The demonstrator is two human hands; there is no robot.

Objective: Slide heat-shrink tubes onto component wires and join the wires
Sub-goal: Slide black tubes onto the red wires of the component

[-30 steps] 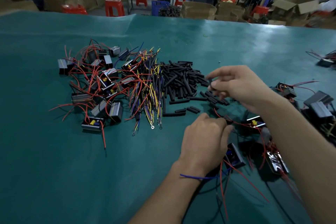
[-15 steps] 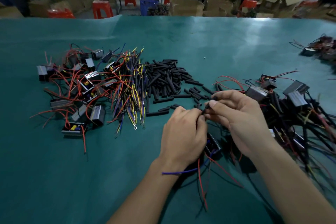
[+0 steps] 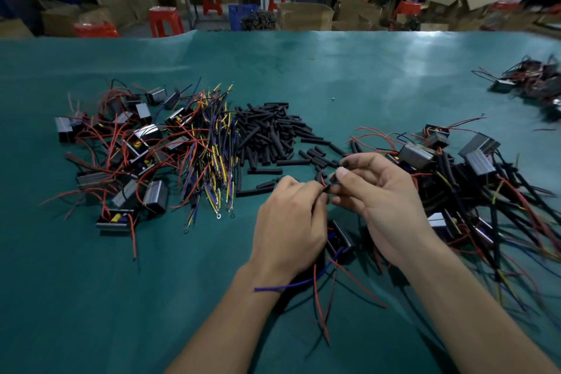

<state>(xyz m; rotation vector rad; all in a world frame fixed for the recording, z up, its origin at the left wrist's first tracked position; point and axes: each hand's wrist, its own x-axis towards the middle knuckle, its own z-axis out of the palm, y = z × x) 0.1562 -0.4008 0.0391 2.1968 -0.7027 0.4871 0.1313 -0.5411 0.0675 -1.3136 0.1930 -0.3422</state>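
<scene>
My left hand (image 3: 288, 222) pinches a thin red wire (image 3: 322, 181) of the black component (image 3: 340, 240) lying just below my fingers. My right hand (image 3: 379, 191) pinches a short black heat-shrink tube (image 3: 333, 180) at the wire's tip, the two hands almost touching. The component's red and blue wires (image 3: 318, 291) trail toward me over the green mat. A pile of black heat-shrink tubes (image 3: 267, 136) lies just beyond my hands.
A heap of components with red wires (image 3: 121, 155) lies at the left, next to a bundle of yellow, blue and black wires (image 3: 212, 161). Components with tubed wires (image 3: 470, 185) are piled at the right. Another heap (image 3: 534, 82) sits far right. Boxes and red stools stand beyond the table.
My right hand came back from the tube pile with a tube and met my left hand at the wire. The view has shifted slightly.
</scene>
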